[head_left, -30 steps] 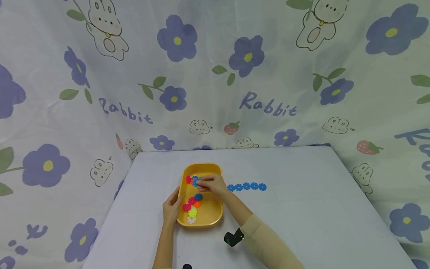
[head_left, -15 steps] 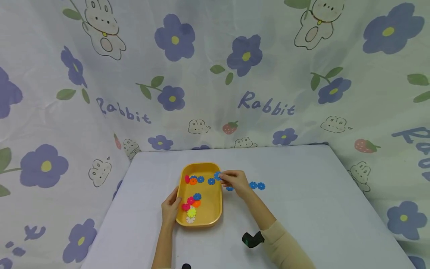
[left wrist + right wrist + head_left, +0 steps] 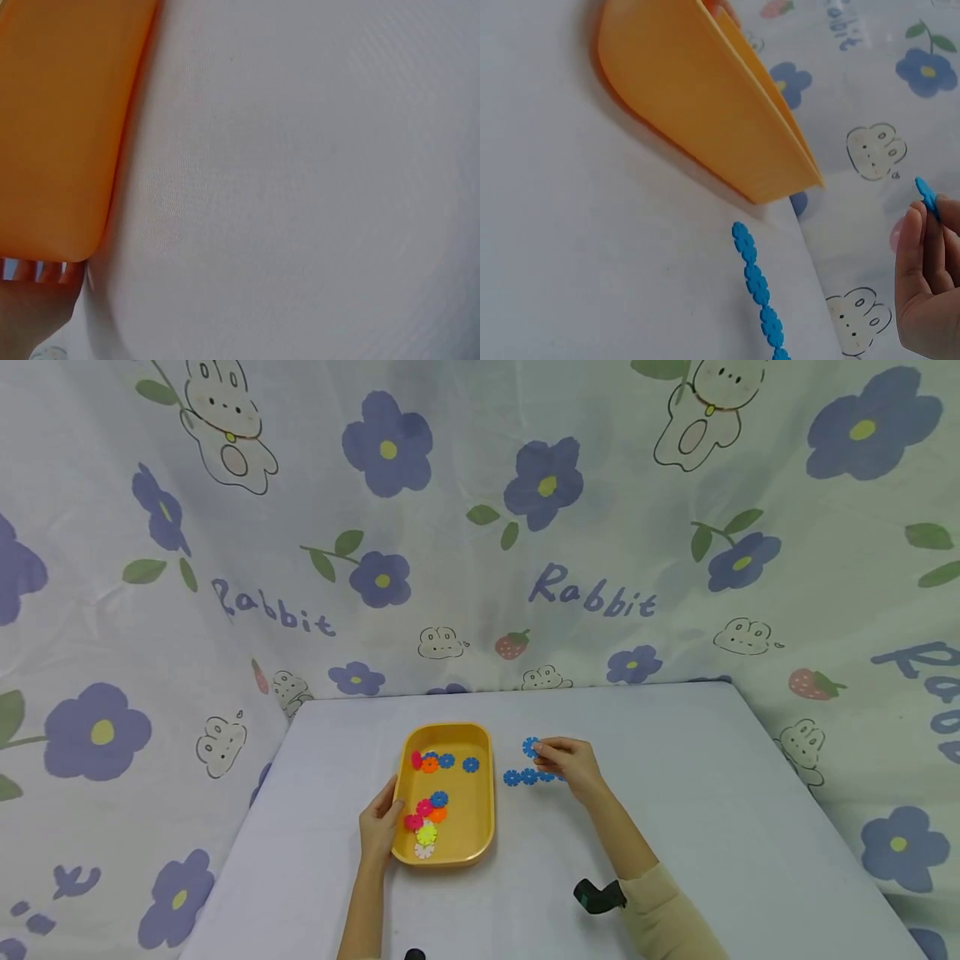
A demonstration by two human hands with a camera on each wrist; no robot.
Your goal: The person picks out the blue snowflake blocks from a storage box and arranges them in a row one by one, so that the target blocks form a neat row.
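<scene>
My right hand [image 3: 573, 767] pinches a blue snowflake-shaped disc [image 3: 530, 747] between thumb and fingertips, held up over the table. In the right wrist view the same disc [image 3: 927, 196] is seen nearly edge-on. Just below it lies a row of joined blue discs [image 3: 521, 777], its right end hidden behind the hand. My left hand [image 3: 378, 827] grips the left edge of a yellow plastic tray [image 3: 480, 835], thumb over the rim. Inside the tray are several loose discs: blue [image 3: 470, 765], orange [image 3: 430, 765], pink [image 3: 414, 822], yellow [image 3: 426, 834] and white [image 3: 424, 851].
A white cloth covers the table [image 3: 675, 760]. Behind it hangs a curtain [image 3: 465, 527] with flowers and rabbits. A black wrist device [image 3: 598, 896] sticks out by the right sleeve, and a small black object [image 3: 415, 954] shows at the bottom edge.
My right hand has lifted a blue disc out of the tray and carried it right, over the tray's edge to above the row. My left hand stays on the tray.
</scene>
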